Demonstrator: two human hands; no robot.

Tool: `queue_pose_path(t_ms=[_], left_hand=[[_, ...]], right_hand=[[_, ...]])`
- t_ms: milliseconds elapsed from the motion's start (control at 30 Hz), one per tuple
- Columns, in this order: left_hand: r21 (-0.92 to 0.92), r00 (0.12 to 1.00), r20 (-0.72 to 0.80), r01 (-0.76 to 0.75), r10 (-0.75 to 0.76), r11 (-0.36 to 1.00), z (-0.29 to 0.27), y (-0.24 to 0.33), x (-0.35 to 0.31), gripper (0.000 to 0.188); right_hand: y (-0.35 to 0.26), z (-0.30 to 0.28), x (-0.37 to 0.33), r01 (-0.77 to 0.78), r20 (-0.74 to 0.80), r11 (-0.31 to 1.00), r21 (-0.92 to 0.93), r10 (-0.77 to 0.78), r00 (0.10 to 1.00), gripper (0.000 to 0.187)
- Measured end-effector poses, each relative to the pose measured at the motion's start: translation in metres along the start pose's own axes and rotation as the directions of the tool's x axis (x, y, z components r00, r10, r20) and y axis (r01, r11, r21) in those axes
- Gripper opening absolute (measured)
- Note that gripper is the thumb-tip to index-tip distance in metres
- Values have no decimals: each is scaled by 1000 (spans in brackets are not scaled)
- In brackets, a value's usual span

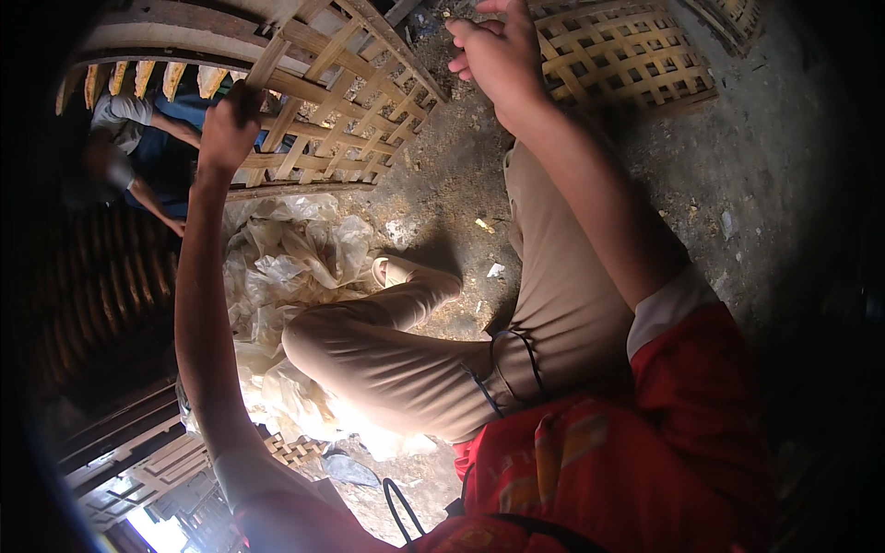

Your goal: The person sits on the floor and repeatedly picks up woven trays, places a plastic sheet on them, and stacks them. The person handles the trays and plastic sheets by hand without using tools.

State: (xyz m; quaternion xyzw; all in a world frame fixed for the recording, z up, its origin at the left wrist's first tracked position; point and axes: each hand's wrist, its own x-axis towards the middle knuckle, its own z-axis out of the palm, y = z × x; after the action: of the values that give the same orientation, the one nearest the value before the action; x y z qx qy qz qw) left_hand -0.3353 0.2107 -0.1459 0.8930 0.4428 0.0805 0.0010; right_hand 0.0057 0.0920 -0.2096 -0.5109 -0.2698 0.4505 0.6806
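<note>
My left hand is closed on the side of a woven bamboo lattice panel, which is tilted at the upper left. The panel has flat pale strips with gaps between them and a straight wooden edge. My right hand is raised at the top of the view, its fingers apart and slightly curled, with nothing visible in them. It is nearest to a second woven bamboo panel lying on the floor to its right. The tips of some right fingers reach the frame's upper edge.
A heap of crumpled translucent plastic sheeting lies beside my bent leg. Another person crouches at the far left, behind slats. A row of pale yellow pieces lines a rack there. Scraps litter the dirty floor.
</note>
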Motion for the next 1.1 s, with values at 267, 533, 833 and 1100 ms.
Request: queue_pose_path(t_ms=[267, 533, 833, 1100], left_hand=[[-36, 997, -33, 68, -69, 997, -53, 5, 4, 28], [8, 942, -146, 305, -301, 952, 4, -16, -34, 23], [176, 975, -221, 59, -19, 983, -42, -15, -17, 32], [189, 991, -131, 44, -19, 981, 3, 24, -33, 20]], right_hand=[[-9, 1, -6, -78, 5, 997, -29, 78, 997, 34], [-7, -2, -3, -86, -57, 992, -87, 81, 995, 33], [-1, -3, -2, -68, -38, 993, -93, 64, 997, 29], [-4, -1, 0, -37, -11, 998, -56, 37, 999, 29]])
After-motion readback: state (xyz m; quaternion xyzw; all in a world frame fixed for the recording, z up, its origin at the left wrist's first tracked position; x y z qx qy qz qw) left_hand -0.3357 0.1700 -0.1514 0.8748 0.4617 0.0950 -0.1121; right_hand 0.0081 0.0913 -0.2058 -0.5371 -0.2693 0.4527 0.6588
